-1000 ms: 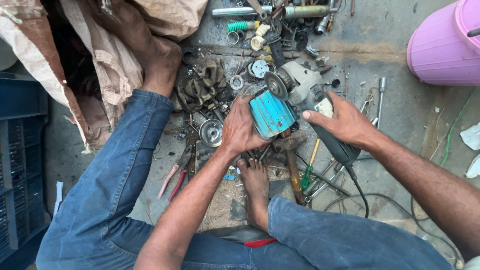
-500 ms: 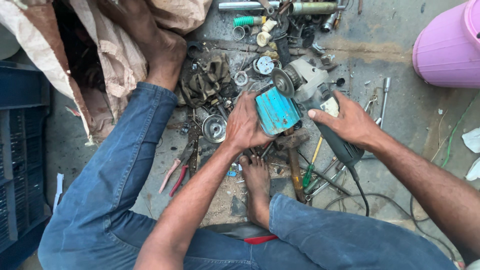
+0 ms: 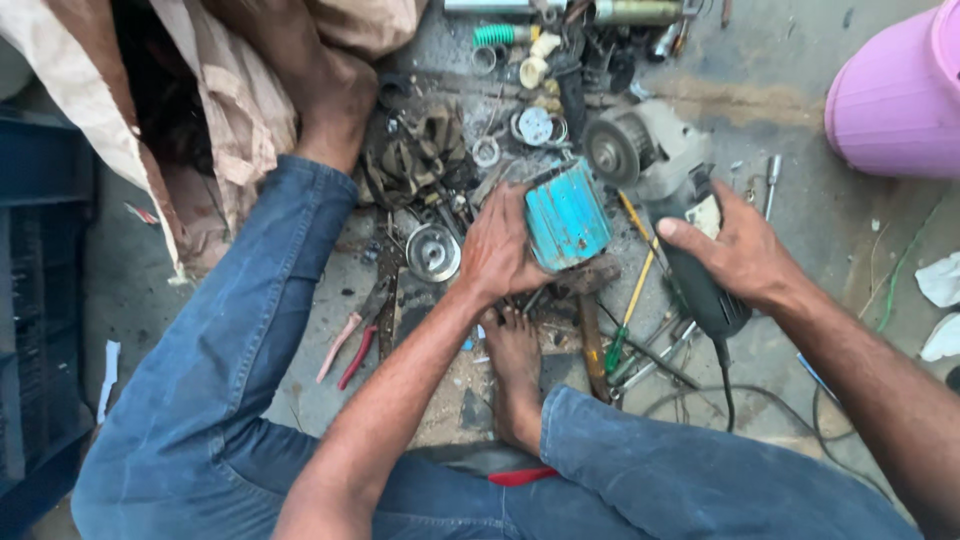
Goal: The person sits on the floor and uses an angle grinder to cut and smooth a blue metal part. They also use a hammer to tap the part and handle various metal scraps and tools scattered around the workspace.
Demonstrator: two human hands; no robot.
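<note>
A grey concrete floor (image 3: 790,110) serves as the work surface, and the person is seated on it with legs in blue jeans folded around the work, so that everything lies within arm's reach. A pink plastic bucket (image 3: 890,95) stands at the upper right, well apart from the hands, and a tan cloth sack (image 3: 200,90) is draped at the upper left.

An angle grinder with a grey metal head, toothed disc and dark handle (image 3: 660,190) lies on the floor just right of centre. The right hand (image 3: 740,250) is laid over its dark handle, fingers wrapped down on it, apparently to keep the tool steady.

A turquoise ribbed metal housing, cylindrical in shape (image 3: 567,215), is held just left of the grinder's head, close to the disc. It is gripped at its left side by the left hand (image 3: 500,245), fingers curled around its edge, and appears braced over a wooden-handled hammer (image 3: 590,310) beneath it. A bare foot (image 3: 515,365) is planted just below, perhaps steadying the boards under the work.

Smaller items are scattered around: a round silver metal pulley (image 3: 432,252) beside the left hand, red-handled pliers (image 3: 350,345) by the left knee, and a yellow-and-green-handled screwdriver (image 3: 628,305) between the hands.
</note>
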